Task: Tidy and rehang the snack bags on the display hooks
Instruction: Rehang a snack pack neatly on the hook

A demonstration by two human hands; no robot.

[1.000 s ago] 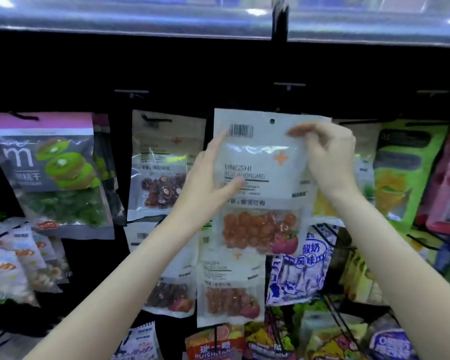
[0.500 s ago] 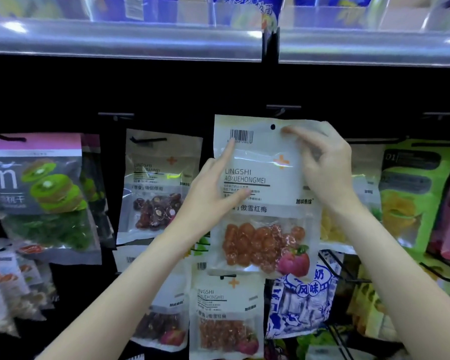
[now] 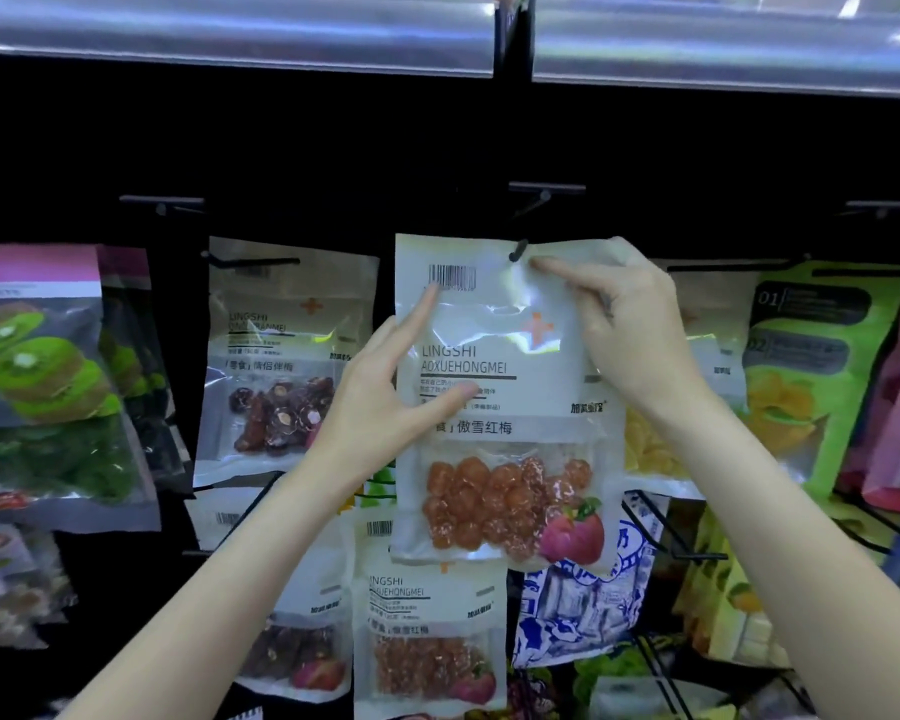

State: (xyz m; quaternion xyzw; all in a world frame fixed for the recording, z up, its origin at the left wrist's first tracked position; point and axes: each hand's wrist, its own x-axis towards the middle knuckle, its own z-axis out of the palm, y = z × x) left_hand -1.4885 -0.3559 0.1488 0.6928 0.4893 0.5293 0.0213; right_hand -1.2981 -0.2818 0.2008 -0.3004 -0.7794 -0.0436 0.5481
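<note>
We have the white plum bag [image 3: 505, 407] up against the black back panel [image 3: 333, 148], and both of our hands are on it. The left hand [image 3: 385, 402] grips its left edge — thumb curled across the printed front, index finger stretched up to touch just under the barcode. The right hand [image 3: 619, 319] pinches the top right part of the bag, its index fingertip just to the right of the hang hole. The dark tip of a display hook [image 3: 518, 250] shows right at that hole; it seems to poke through, though the view is too soft for us to be sure.

Just left of our left fingers hangs a white bag of dark dried fruit [image 3: 281, 366] on its own hook. Further left — the kiwi bag [image 3: 42, 387], purple band on top. Below our left thumb, a second plum bag [image 3: 432, 631] hangs on the lower row, partly covered by the one we hold. Right of our right wrist sits a green bag [image 3: 811, 366] with yellow fruit, pink packs at the edge beyond it.

Above our fingertips the panel is bare black with short hook brackets [image 3: 546, 189], and over that runs a shiny silver shelf rail [image 3: 230, 39], catching the store lights.
</note>
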